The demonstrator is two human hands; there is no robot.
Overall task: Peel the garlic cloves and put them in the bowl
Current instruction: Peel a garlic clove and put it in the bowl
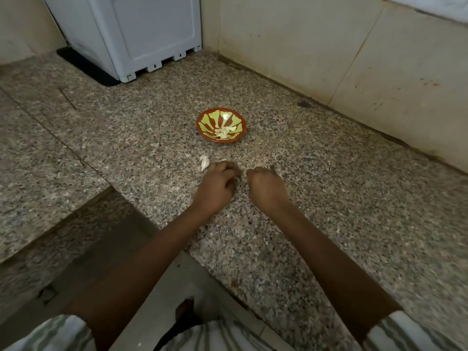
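A red bowl [202,122] with green stripes stands on the granite counter and holds several peeled garlic cloves [223,132]. An unpeeled white garlic clove [204,162] lies on the counter just left of my left hand [217,186]. That hand rests on the counter with its fingers curled, and a pale bit of garlic shows at its fingertips. My right hand [266,186] sits a short gap to the right, its fingers curled under into a loose fist. What lies inside the fist is hidden. Both hands are well in front of the bowl.
A white appliance [141,34] on a black mat stands at the back left. Tiled walls [329,46] close the counter at the back and right. The counter's front edge [202,259] steps down to a lower granite ledge at the left.
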